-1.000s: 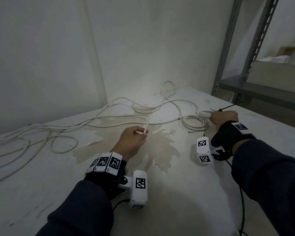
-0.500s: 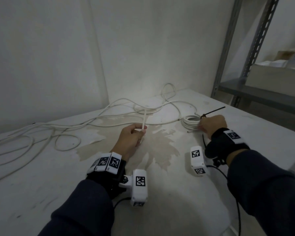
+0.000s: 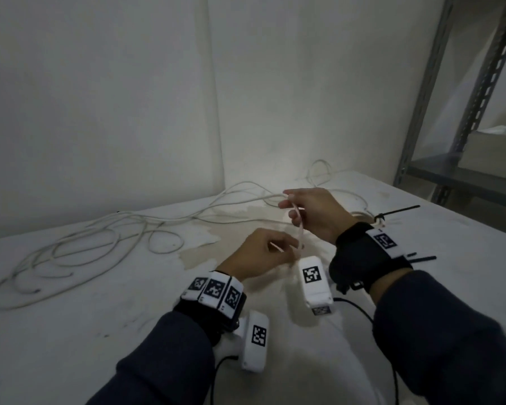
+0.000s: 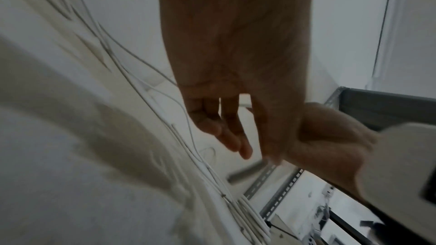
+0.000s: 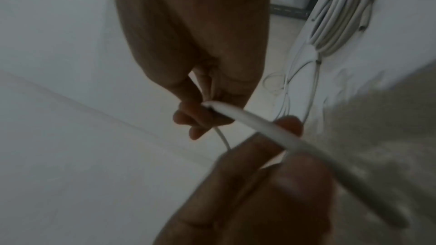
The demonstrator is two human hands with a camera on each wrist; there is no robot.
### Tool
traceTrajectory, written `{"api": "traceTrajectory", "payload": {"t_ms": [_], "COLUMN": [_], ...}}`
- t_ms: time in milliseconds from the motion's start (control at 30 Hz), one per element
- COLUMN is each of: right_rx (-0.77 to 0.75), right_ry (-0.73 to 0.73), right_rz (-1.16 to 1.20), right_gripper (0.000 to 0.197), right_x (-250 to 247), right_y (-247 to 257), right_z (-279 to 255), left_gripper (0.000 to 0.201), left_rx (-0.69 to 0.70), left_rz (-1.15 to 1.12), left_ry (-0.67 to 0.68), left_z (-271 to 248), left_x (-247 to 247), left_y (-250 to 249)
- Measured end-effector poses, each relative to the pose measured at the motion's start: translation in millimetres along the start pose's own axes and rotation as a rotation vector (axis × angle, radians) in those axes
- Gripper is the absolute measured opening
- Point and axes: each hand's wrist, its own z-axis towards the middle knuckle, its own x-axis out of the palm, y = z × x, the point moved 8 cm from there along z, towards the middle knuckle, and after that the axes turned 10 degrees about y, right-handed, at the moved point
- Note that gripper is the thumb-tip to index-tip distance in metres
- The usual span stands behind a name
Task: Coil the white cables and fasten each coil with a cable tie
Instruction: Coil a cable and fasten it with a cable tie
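Observation:
A long white cable lies in loose loops over the left and back of the table. My left hand pinches it near its free end, just above the table. My right hand is close behind and above, fingers curled round the same cable a short way along. In the right wrist view the cable runs taut from my right fingertips to my left fingers. A finished white coil with a black cable tie round it lies behind my right wrist.
Loose black cable ties lie on the white table right of my right wrist. A grey metal shelf rack stands at the back right. White walls close the corner behind. A brownish stain marks the tabletop.
My right hand has left the tied coil, come left and taken hold of the loose cable. Both hands have lifted the cable end off the table and now sit close together.

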Motion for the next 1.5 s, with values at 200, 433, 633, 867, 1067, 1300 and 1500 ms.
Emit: {"api": "traceTrajectory", "payload": {"t_ms": [200, 433, 633, 867, 1067, 1300, 1500], "right_rx": [0.273, 0.474, 0.266, 0.211, 0.101, 0.030, 0.096], "right_ry": [0.792, 0.741, 0.274, 0.130, -0.009, -0.037, -0.091], "right_rz": [-0.364, -1.228, -1.512, -1.102, -0.353, -0.113, -0.175], "right_gripper": [0.029, 0.032, 0.028, 0.020, 0.008, 0.015, 0.044], "right_x": [56, 41, 44, 82, 116, 138, 143], "right_y": [-23, -67, -45, -45, -41, -50, -72], "right_z": [-45, -67, -47, -21, -9, -14, -17], "left_gripper": [0.072, 0.026, 0.018, 0.026, 0.024, 0.027, 0.026], "left_rx": [-0.137, 0.048, 0.028, 0.228, 0.221, -0.224, -0.511], "left_rz": [-1.351, -1.497, -0.946, -0.546, -0.646, -1.051, -1.159], "left_ry": [-0.289, -0.835, -0.765, -0.561, -0.765, -0.978, -0.892], "left_z": [-49, -98, -127, -169, -215, -261, -292], "left_x": [-55, -140, -180, -231, -268, -227, -187], "left_y": [28, 62, 33, -56, -41, 98, 164]}}
